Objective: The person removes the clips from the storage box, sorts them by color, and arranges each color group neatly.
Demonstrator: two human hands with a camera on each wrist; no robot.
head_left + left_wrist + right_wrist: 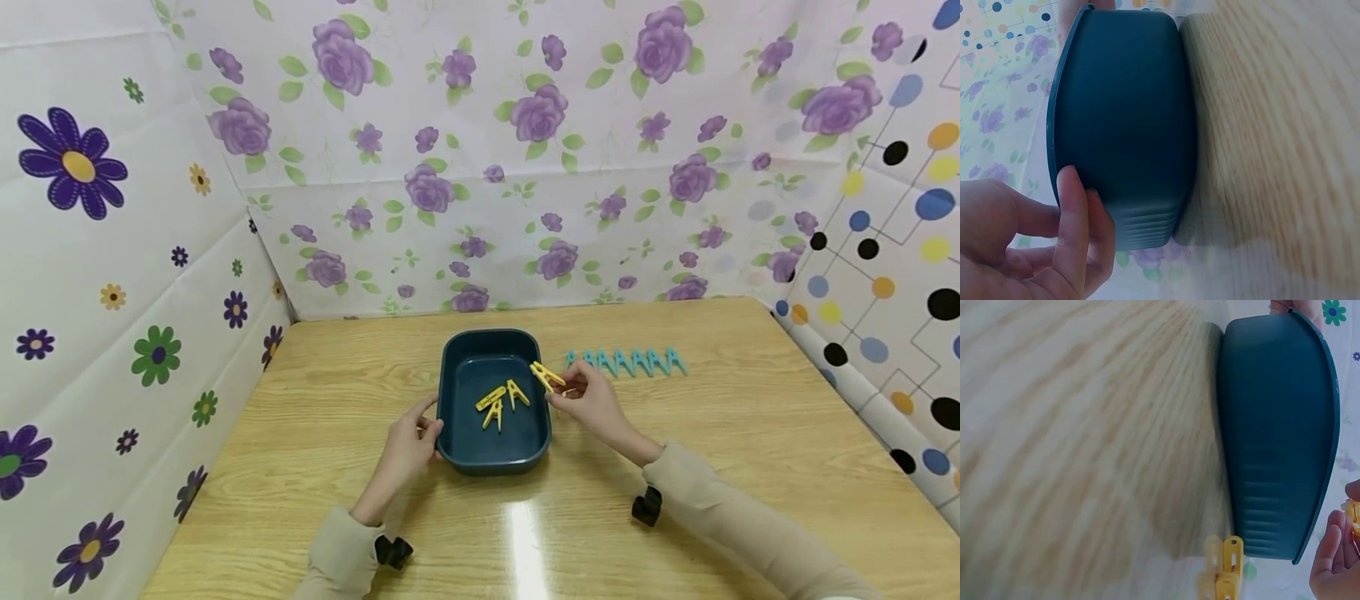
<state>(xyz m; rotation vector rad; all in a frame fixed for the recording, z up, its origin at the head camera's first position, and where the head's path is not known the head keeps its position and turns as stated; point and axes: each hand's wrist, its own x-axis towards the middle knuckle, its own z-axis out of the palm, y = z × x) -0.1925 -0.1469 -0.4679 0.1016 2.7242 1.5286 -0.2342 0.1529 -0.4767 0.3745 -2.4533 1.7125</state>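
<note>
A dark teal plastic basin [495, 463] stands on the wooden table. My left hand [412, 437] grips its left rim, fingers against the outer wall in the left wrist view. Over the right rim, my right hand [592, 404] pinches a yellow clothespin [547, 377] between thumb and fingers, its grip ends pointing towards the basin. Three yellow clothespins [492, 400] lie on the basin's floor. More yellow clothespins [1230, 569] rest on the table beside the basin, mostly hidden by the right hand in the head view.
Several blue clothespins [621, 362] stand in a row on the table [712, 467], right of the basin and beyond the right hand. Flowered cloth [450, 192] hangs behind the table's far edge. Patterned sheets also hang along the left and right sides.
</note>
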